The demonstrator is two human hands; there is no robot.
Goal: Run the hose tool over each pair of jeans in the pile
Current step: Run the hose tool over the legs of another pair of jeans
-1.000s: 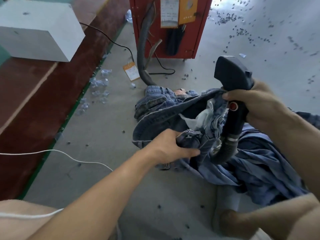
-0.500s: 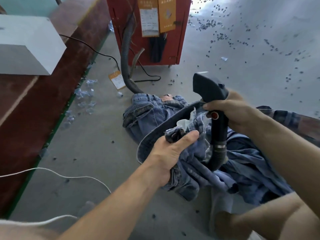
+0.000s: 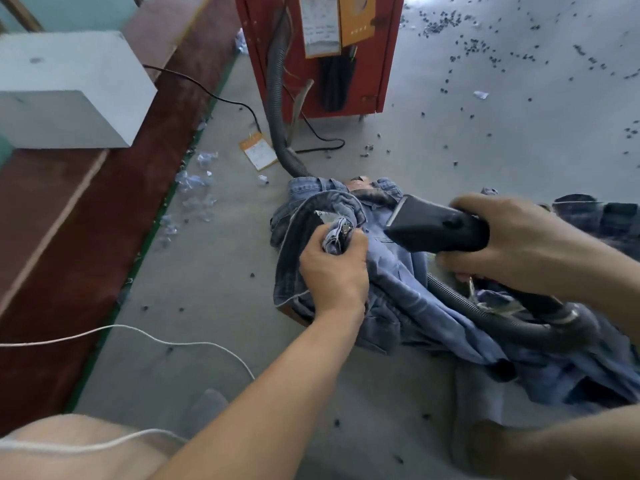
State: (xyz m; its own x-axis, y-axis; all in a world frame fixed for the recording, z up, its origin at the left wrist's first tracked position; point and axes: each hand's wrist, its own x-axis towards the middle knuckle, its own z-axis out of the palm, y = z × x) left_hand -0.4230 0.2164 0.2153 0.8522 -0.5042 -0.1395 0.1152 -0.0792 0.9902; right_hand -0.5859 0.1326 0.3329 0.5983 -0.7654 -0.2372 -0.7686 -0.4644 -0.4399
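A pile of blue jeans (image 3: 408,292) lies on the grey floor in front of me. My left hand (image 3: 334,268) grips a bunched fold of the top pair near its zipper. My right hand (image 3: 516,244) holds the black hose tool (image 3: 436,226) by its handle, with the flat nozzle turned left and tipped down just above the denim beside my left hand. The ribbed grey hose (image 3: 485,311) loops from the handle across the pile at the right. More dark jeans (image 3: 595,216) lie behind my right wrist.
A red machine cabinet (image 3: 367,53) stands at the back, with a grey hose (image 3: 277,109) running down from it to the pile. A white box (image 3: 69,88) sits on a brown bench at left. White cord (image 3: 138,332), a paper tag (image 3: 258,150), plastic scraps and several dark bits litter the floor.
My right hand has tipped the hose tool from upright to nearly level, nozzle now pointing left at the denim. My left hand has gathered the fold tighter and kept hold of it.
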